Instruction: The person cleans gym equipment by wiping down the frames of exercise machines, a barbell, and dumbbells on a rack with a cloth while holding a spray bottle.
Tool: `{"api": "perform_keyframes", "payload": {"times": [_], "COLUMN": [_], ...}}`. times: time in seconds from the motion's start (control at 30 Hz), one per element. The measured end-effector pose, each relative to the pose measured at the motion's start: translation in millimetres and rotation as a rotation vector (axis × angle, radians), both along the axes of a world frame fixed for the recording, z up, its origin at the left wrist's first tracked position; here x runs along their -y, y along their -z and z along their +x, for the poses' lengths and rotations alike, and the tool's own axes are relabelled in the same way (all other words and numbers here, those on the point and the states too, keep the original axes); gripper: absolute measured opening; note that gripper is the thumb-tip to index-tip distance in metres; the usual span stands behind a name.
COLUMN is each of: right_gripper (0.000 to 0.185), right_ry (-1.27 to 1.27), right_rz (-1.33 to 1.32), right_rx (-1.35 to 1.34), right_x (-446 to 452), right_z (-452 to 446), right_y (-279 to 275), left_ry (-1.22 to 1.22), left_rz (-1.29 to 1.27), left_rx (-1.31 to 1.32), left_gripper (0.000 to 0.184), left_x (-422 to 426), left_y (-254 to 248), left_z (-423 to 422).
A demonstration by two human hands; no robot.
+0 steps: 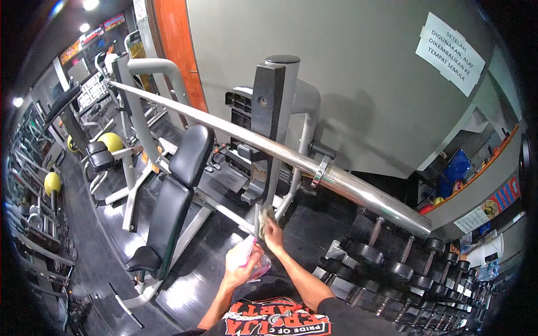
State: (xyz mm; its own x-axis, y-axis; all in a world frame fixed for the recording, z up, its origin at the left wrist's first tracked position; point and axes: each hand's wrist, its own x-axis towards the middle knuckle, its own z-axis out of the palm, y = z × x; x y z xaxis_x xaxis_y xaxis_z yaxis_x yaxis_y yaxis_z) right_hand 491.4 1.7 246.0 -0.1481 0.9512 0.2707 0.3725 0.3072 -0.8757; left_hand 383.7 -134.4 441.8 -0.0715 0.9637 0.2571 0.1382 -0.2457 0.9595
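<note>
My left hand [240, 267] is wrapped round a spray bottle [260, 267] with a white and pink top and pinkish liquid. Just right of it and a little higher, my right hand [273, 235] grips a pale cloth [266, 218]. The cloth lies against the lower part of the rack's upright post [268, 123]. Above both hands, a long metal barbell [269, 147] rests across the rack. The black padded bench [175, 210] stands to the left of my hands.
Dumbbells [367, 253] fill a rack at the lower right. A grey wall [358, 73] bears a paper sign [451, 53]. More machines and yellow balls [110, 143] stand at the left. A person [110, 56] is far off at the upper left.
</note>
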Motion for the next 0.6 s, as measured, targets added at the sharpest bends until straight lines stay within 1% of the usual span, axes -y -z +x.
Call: {"api": "perform_keyframes", "payload": {"times": [0.07, 0.1, 0.13, 0.17, 0.2, 0.27, 0.33, 0.37, 0.4, 0.43, 0.47, 0.5, 0.53, 0.57, 0.6], "right_gripper": [0.039, 0.039, 0.039, 0.039, 0.039, 0.040, 0.042, 0.042, 0.042, 0.043, 0.041, 0.040, 0.039, 0.039, 0.039], "right_ry": [0.150, 0.128, 0.130, 0.070, 0.009, -0.307, -0.349, -0.344, -0.346, -0.349, -0.371, -0.315, -0.259, -0.254, -0.442], "right_rz": [-0.200, -0.318, -0.326, -0.458, -0.588, -0.719, -0.940, -0.937, -0.994, -1.051, -0.936, -0.909, -0.879, -0.877, -0.931], "right_rx": [-0.366, -0.541, -0.535, -0.695, -0.855, -1.158, -1.315, -1.318, -1.422, -1.526, -1.454, -1.447, -1.442, -1.448, -1.660], "right_x": [6.2, 9.7, 18.1, 30.1, 37.8, 54.0, 60.1, 63.5, 67.5, 73.0, 81.6, 84.4, 86.3, 88.5, 92.5], "right_z": [-5.4, -7.6, -7.8, -6.6, -6.4, -1.9, 1.1, 2.5, 4.7, 6.3, 8.3, 5.7, 2.4, 2.6, 5.0], "right_y": [14.0, 22.1, 7.5, -21.8, -38.7, -49.0, -45.4, -55.3, -65.5, -83.7, -110.3, -105.6, -97.4, -83.8, -70.7], "left_ry": [-0.062, -0.119, -0.175, -0.241, -0.273, -0.365, -0.293, -0.238, -0.234, -0.174, -0.114, -0.104, -0.073, -0.045, -0.012], "left_rz": [0.030, 0.055, 0.080, 0.086, 0.060, 0.036, 0.032, -0.006, -0.006, 0.033, 0.070, 0.188, 0.102, 0.235, 0.367], "left_rx": [-0.049, -0.008, 0.035, 0.112, 0.258, 0.338, 0.345, 0.294, 0.294, 0.121, -0.051, -0.082, -0.016, -0.121, -0.224], "left_gripper": [0.015, 0.011, 0.007, 0.008, 0.008, 0.011, 0.025, 0.029, 0.029, 0.031, 0.034, 0.037, 0.034, 0.030, 0.027], "left_x": [2.3, 4.0, 5.1, 4.0, 4.5, 3.0, 5.9, 8.1, 8.6, 9.2, 10.1, 12.8, 20.0, 21.1, 22.5], "left_y": [8.8, 14.0, 19.8, 25.4, 6.3, -0.3, 13.8, 17.2, 20.9, 24.7, 14.2, 1.9, -1.5, -3.7, -5.9], "left_z": [-3.6, -2.5, 0.8, 4.6, 13.3, 22.7, 21.2, 18.9, 16.9, 15.5, 16.1, 19.4, 20.9, 16.7, 12.5]}}
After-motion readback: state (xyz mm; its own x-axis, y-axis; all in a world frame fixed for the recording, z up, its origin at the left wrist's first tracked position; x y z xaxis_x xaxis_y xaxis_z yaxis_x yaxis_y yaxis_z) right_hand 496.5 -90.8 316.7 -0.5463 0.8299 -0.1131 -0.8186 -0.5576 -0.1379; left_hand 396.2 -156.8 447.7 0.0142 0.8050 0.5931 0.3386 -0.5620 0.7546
